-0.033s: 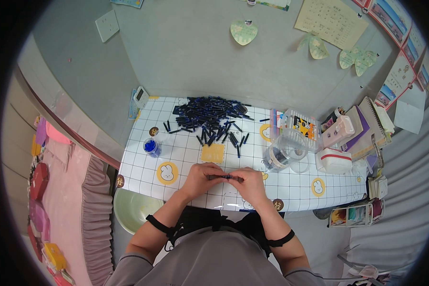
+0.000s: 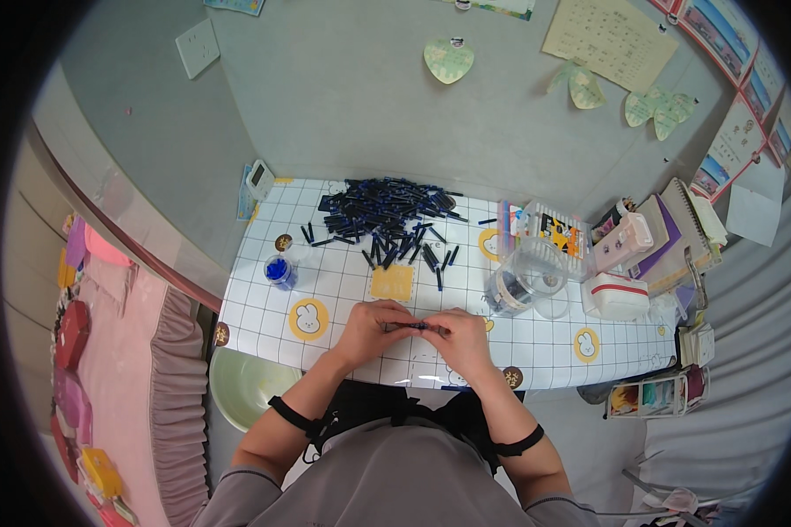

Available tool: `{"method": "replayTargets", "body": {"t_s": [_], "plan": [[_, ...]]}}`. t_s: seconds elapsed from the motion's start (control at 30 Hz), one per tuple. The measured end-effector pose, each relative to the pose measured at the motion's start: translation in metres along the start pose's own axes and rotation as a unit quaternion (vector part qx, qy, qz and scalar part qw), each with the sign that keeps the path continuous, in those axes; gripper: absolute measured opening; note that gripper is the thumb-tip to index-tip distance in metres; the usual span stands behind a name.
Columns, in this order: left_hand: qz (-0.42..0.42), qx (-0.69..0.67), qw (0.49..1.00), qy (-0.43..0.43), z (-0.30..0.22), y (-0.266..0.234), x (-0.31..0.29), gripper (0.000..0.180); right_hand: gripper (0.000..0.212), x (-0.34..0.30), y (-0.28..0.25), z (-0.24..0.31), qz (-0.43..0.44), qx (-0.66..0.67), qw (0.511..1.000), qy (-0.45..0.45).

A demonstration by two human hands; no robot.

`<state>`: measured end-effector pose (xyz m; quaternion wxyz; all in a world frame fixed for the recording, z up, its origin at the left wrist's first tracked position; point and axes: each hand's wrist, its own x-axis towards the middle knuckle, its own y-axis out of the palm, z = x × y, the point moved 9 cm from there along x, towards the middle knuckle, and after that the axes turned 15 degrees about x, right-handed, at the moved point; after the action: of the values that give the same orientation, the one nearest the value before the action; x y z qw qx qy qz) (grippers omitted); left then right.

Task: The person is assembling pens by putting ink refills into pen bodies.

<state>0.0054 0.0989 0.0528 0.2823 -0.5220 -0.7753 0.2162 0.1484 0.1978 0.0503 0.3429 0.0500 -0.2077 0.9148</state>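
The front edge of the desk [image 2: 545, 353] is crossed by both forearms, and its back edge is bordered by the grey wall [image 2: 351, 105]. Below the left part of the front edge, a pale green basin [image 2: 228, 395] is seen. Room for sideways movement is given by gridded cover between the left hand [image 2: 373, 334] and the small jar of blue pieces [image 2: 279, 272]. On the other side, the space is narrowed by a clear container [image 2: 517, 285] near the right hand [image 2: 457, 341], with a white pouch [image 2: 618, 297] set farther right.

The fingers of both hands are drawn close together, tip toward tip, and a slim dark piece [image 2: 421, 326] with a touch of blue is pinched between them. Its details are mostly hidden by the fingers.

The piece is held at the fingertips, midway between the hands, above the near part of the desk. Beyond it a yellow printed patch [image 2: 392, 284] is seen, and farther back a heap of dark tubes [image 2: 382, 211] is spread, well apart from the fingers.
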Motion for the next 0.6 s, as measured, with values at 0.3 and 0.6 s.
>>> {"method": "replayTargets", "body": {"t_s": [0.3, 0.6], "plan": [[-0.06, 0.0, 0.983, 0.175, -0.117, -0.028, 0.044, 0.025, 0.018, -0.008, -0.086, 0.101, -0.098, -0.04, 0.989, -0.106], [-0.132, -0.002, 0.962, 0.24, -0.185, 0.014, 0.103, 0.025, 0.018, -0.009, -0.179, 0.123, -0.199, -0.115, 0.959, -0.165]]}}
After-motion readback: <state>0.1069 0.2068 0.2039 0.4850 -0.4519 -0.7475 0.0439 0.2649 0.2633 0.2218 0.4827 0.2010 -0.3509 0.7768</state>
